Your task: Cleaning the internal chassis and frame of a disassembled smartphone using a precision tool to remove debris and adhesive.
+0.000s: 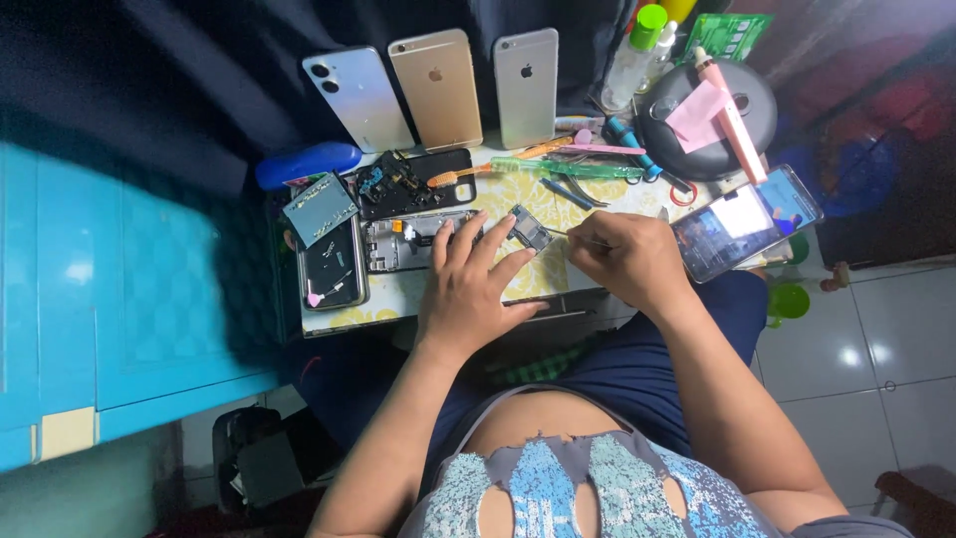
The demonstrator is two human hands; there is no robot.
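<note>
Head view, looking straight down over my lap at a small worktop (pixel 398 304) with a yellow-patterned cover. My left hand (pixel 468 289) lies flat, fingers spread, fingertips steadying a small dark circuit board (pixel 529 228) that sits just right of an opened phone frame (pixel 408 242). My right hand (pixel 625 257) is curled closed, pinching a thin metal tool (pixel 578 237), likely tweezers, whose tip points left at the board's edge; whether it touches the board I cannot tell. Step in hand, as I judge it: fine work on the board itself, picking at or seating a small part while the other hand pins it down. The next move seems to call for a steady tip and light pressure, with the left fingers kept clear of the tool's path. Left of the frame lies a dark phone back (pixel 333 267) with a grey-blue shield plate (pixel 319 207) resting on its upper end, and above the frame a black tray of small parts (pixel 413 181). Three phones (pixel 436 88) lean face-down along the far edge against dark cloth. An orange-handled brush (pixel 458 176) and a green ruler (pixel 568 168) lie behind the board. To the right, a lit phone (pixel 747 221) shows a bright screen, beside a round black lid (pixel 709 120) with pink paper on it.
</note>
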